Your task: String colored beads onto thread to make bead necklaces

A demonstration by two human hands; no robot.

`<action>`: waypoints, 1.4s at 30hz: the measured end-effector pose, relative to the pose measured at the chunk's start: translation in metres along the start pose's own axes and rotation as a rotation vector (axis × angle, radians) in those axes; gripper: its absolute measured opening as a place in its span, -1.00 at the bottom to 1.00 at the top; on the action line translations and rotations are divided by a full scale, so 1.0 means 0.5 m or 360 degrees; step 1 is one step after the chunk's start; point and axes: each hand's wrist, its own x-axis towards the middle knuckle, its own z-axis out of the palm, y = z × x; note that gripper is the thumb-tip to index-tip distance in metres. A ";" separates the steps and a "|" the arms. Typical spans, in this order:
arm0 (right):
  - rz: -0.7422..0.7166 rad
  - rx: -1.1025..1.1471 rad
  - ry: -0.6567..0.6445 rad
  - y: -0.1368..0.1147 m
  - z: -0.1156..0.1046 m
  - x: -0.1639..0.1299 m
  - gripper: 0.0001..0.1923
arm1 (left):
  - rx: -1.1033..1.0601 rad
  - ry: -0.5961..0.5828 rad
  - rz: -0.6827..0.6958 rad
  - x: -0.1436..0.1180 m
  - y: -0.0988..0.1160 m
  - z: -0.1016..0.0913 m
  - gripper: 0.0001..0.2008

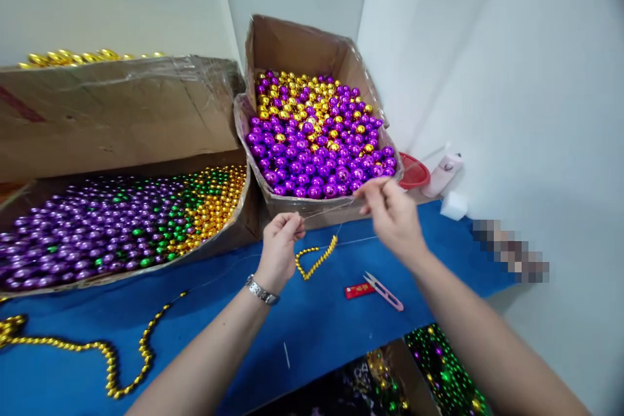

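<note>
Left hand [279, 242]: fingers curled narrow, pinched on a thin thread [325, 210]. Right hand [392, 211]: thumb and forefinger closed on the same thread, higher up, just before the front edge of the upright box [297, 45]. The thread ran taut between the two hands. A short run of gold beads [316, 259] hung from it in a V, its lower end resting on the blue table [302, 331] between the wrists. A watch [261, 291] sat on the left wrist.

Just right of the beads lay pink snips [385, 292] and a red lighter [359, 290], touching, near the right forearm. The upright box held purple and gold balls heaped to its rim. Left of it, a shallow tilted box [214, 244] carried purple, green and gold beads, its lip overhanging the table. A long gold strand [110, 364] snaked along the near left edge. Open blue surface lay between both forearms. A red lid [414, 172] and white foam block [453, 205] stood against the right wall.
</note>
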 end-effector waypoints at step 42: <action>0.0743 0.0163 -0.0563 0.001 0.202 -0.194 -0.61 | 0.2771 -0.0280 0.0241 0.223 0.253 -0.479 -0.91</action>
